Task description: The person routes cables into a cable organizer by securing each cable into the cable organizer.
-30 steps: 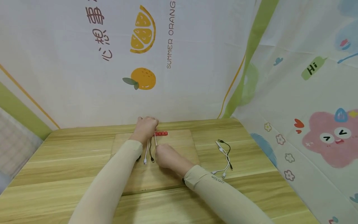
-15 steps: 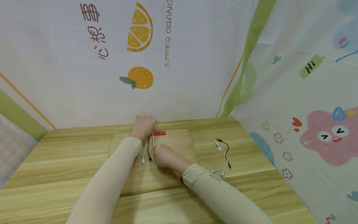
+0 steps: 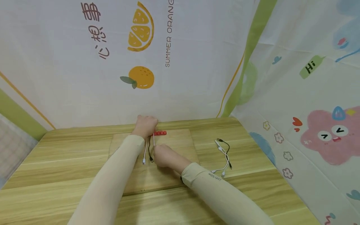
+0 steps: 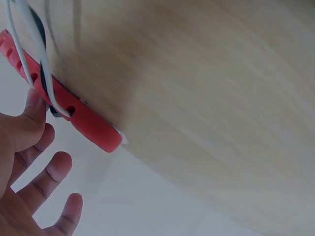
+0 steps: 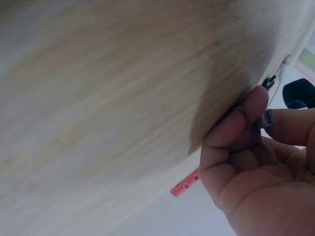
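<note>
A red cable clip [image 3: 160,133] with a row of slots lies along the far edge of a wooden board. My left hand [image 3: 146,125] is at the clip, and in the left wrist view its thumb [image 4: 33,101] and index finger pinch a white charging cable [image 4: 15,49] beside a slot. Two more cables, one white [image 4: 42,59] and one black [image 4: 43,81], run through nearer slots. Closer to me, my right hand [image 3: 166,156] holds the pinched cable's other end; a metal-tipped plug [image 5: 266,118] shows between thumb and fingers.
The wooden board [image 3: 168,182] rests on a wood-grain table [image 3: 70,162]. On the table to its right lie several loose white and black cables [image 3: 226,156]. A printed white curtain [image 3: 191,93] hangs behind the table.
The head view has shifted slightly. Both hands keep nearly the same places and grips, with the white cable stretched between them.
</note>
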The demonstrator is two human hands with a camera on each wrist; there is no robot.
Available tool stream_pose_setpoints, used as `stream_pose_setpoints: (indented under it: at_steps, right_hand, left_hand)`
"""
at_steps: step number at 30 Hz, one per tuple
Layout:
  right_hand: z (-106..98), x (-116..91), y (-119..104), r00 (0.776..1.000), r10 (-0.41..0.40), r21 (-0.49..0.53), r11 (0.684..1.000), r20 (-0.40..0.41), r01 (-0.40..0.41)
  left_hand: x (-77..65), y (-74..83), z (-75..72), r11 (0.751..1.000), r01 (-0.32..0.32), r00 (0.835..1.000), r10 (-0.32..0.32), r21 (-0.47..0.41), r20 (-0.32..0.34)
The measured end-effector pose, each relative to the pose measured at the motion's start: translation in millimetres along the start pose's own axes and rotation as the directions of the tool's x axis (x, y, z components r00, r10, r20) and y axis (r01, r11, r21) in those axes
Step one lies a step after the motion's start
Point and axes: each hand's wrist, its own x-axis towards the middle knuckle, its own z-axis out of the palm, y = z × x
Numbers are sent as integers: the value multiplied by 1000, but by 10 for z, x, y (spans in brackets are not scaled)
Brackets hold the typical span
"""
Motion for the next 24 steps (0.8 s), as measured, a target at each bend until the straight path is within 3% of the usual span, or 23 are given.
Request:
stream_pose_setpoints:
  at_steps: [10, 24]
  right_hand:
    - [-33, 26, -17, 1000, 7, -42, 999, 2, -7]
    - [26, 65, 28, 999, 23, 72, 997, 35, -26]
  left_hand:
    - [-2, -22, 3, 999, 33, 999, -33, 5, 19]
    - [-31, -5, -15, 994, 51, 998, -48, -95, 36]
